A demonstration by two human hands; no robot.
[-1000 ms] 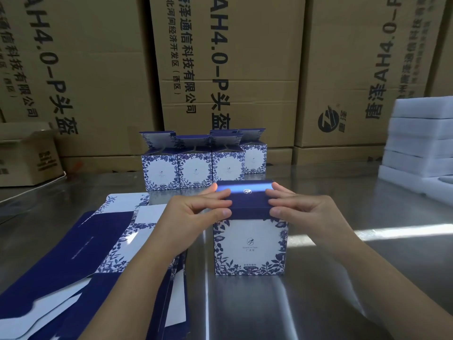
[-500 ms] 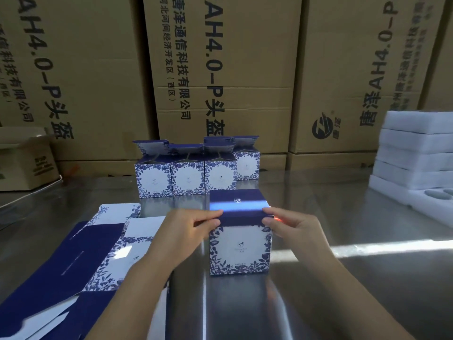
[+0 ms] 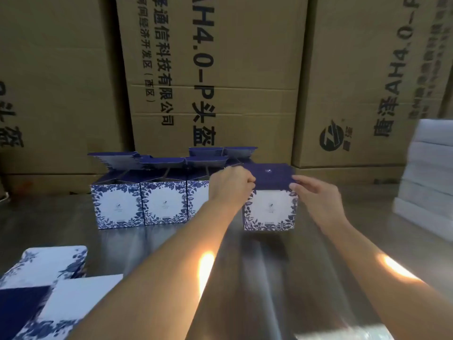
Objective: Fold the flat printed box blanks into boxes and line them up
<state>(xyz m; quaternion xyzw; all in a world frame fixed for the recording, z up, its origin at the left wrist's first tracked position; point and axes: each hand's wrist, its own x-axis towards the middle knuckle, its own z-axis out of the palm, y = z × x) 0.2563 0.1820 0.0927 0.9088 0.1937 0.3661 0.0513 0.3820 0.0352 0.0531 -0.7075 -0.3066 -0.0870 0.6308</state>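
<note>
A folded blue-and-white floral box (image 3: 269, 209) with a dark blue lid stands on the steel table at the right end of a row of folded boxes (image 3: 139, 204) whose top flaps stand open. My left hand (image 3: 230, 185) grips the box's upper left edge with curled fingers. My right hand (image 3: 313, 192) pinches its upper right edge. Flat printed blanks (image 3: 49, 290) lie in a pile at the lower left. Part of the row is hidden behind my left hand.
Tall brown shipping cartons (image 3: 210, 77) form a wall right behind the row. A stack of white foam trays (image 3: 426, 177) sits at the right edge. The steel table (image 3: 282, 278) stretches shiny between my forearms.
Both hands have carried the closed box away from me, from the middle of the table to the right end of the row at the back.
</note>
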